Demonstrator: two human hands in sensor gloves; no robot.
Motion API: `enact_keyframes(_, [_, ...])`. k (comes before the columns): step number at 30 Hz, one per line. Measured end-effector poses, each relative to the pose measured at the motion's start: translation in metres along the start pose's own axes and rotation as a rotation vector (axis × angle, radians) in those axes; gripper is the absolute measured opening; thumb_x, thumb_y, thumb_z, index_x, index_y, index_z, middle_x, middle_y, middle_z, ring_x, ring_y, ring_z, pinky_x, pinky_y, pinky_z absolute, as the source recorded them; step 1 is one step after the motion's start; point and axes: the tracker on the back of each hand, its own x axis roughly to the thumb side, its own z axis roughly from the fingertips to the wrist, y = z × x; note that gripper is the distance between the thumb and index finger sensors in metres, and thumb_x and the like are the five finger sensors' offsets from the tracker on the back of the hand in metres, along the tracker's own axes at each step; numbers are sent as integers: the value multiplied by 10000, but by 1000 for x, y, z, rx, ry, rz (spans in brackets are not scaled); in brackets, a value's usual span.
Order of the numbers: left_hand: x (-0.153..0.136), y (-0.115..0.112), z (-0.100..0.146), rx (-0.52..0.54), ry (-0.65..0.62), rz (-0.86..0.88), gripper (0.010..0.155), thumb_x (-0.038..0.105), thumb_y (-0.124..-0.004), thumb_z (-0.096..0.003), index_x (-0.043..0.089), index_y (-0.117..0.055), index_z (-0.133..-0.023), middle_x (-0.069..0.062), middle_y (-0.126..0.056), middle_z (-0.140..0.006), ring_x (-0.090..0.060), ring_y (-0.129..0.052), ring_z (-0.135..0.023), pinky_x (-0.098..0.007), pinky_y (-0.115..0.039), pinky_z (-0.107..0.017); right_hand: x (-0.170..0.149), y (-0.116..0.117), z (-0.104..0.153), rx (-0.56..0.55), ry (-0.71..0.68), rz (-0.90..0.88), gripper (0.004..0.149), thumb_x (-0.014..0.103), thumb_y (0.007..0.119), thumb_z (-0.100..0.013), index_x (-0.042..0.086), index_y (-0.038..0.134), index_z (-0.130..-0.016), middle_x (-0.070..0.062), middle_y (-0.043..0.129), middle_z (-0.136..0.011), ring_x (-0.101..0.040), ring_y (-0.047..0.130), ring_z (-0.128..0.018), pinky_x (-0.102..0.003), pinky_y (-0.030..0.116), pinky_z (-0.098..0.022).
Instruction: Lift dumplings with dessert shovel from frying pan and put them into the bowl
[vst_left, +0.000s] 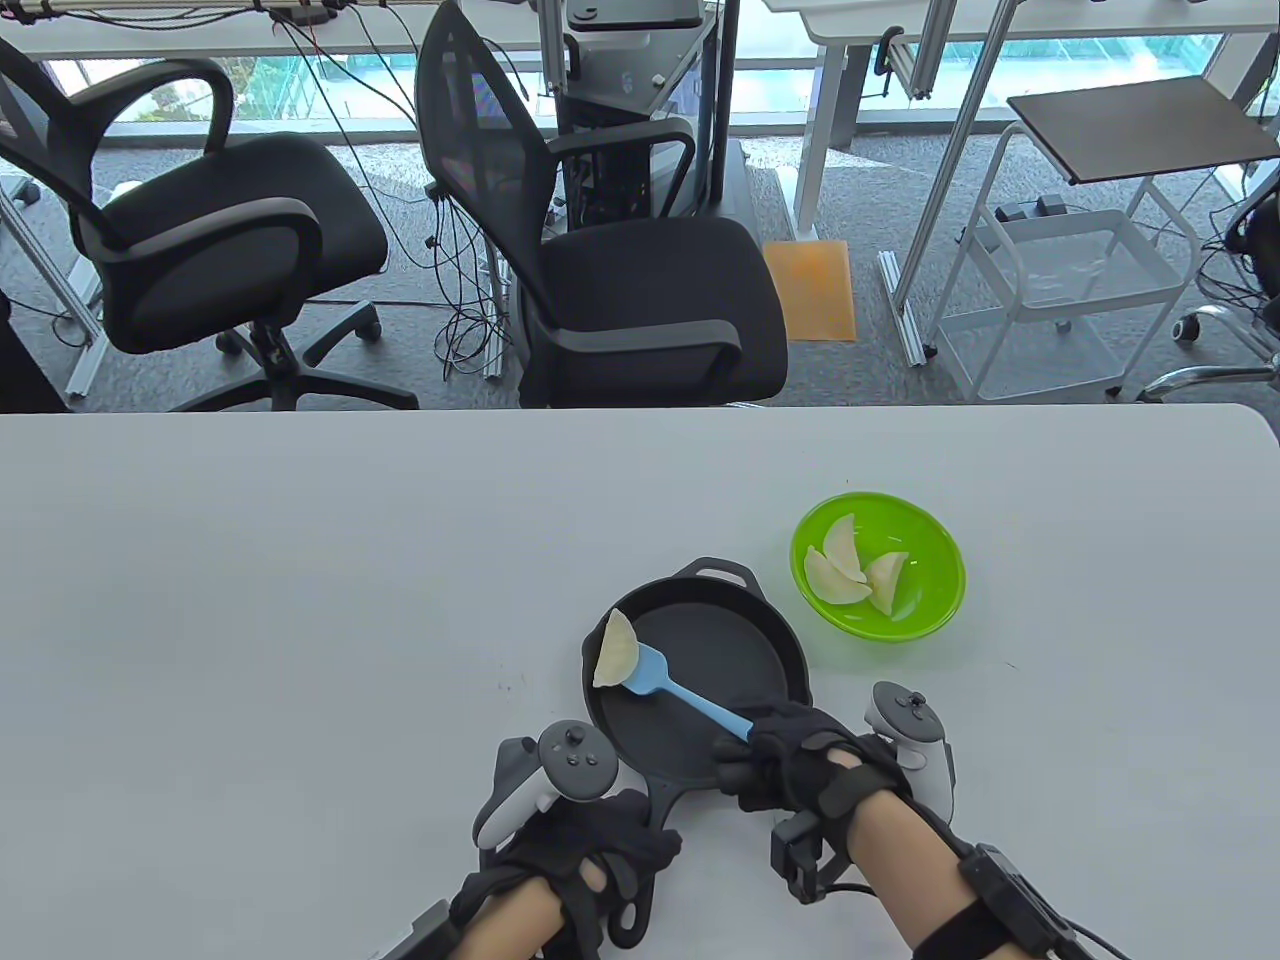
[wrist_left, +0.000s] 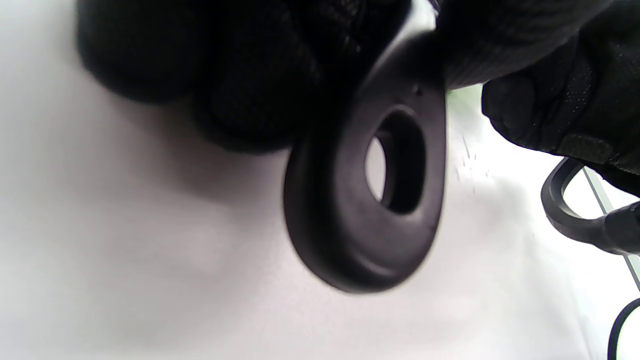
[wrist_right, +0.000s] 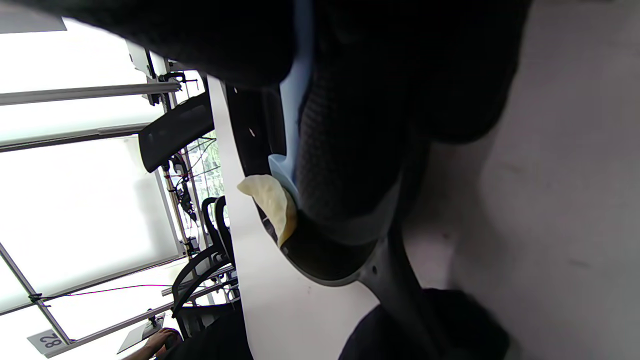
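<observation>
Left hand (vst_left: 575, 860) gripping pan handle (wrist_left: 365, 200), right hand (vst_left: 790, 765) holding shovel (vst_left: 690, 700), blade seemingly touching dumpling (vst_left: 614, 650)

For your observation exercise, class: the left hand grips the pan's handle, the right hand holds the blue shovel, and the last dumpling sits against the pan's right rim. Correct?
Not quite. The dumpling sits against the frying pan's left rim, as the table view shows. The left hand does grip the handle, and the right hand holds the blue shovel.

White table (vst_left: 300, 600). Behind it two black office chairs (vst_left: 190, 250) (vst_left: 620, 270), a white wire cart (vst_left: 1070, 290) with dark tray top, an orange mat (vst_left: 812, 288) on grey carpet, cables, windows.
</observation>
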Motion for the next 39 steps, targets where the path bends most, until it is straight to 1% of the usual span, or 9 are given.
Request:
enact_keyframes(5, [0, 0, 0, 2, -1, -2, 644, 656, -760, -499, 209, -729, -961, 51, -1029, -633, -259, -1054, -418, -451, -886, -373, 0, 0, 2, -13, 8, -11, 562, 269, 745, -531, 65, 667, -1049, -170, 899, -844, -213, 1110, -422, -481, 853, -444])
enact_keyframes(11, [-1, 0, 0, 5, 0, 1, 645, 655, -755, -501, 209, -723, -966, 54, -1029, -633, -258, -1054, -420, -449, -886, -373, -1, -1, 5, -29, 5, -30, 556, 273, 739, -533, 60, 677, -1043, -172, 905, -834, -207, 1109, -423, -480, 852, -449])
enact_keyframes(21, [-3, 1, 0, 9, 3, 12, 644, 653, -750, -503, 209, -719, -970, 53, -1027, -637, -259, -1054, -420, -448, -886, -372, -3, -9, 8, -27, 0, -85, 551, 276, 733, -534, 59, 681, -1038, -172, 905, -829, -207, 1105, -434, -484, 845, -460])
enact_keyframes(33, [-3, 1, 0, 6, 4, 17, 642, 655, -748, -505, 213, -719, -969, 54, -1028, -637, -258, -1055, -419, -446, -885, -370, -2, -12, 10, 14, -38, -160, 543, 280, 725, -537, 77, 683, -1040, -163, 903, -835, -203, 1091, -458, -491, 828, -486])
enact_keyframes(39, [-3, 2, 0, 4, 4, 20, 641, 655, -748, -504, 213, -720, -968, 54, -1028, -637, -258, -1055, -418, -445, -885, -368, 1, -15, 12, 26, -77, -227, 539, 284, 720, -540, 85, 682, -1040, -156, 903, -838, -201, 1088, -463, -491, 825, -492])
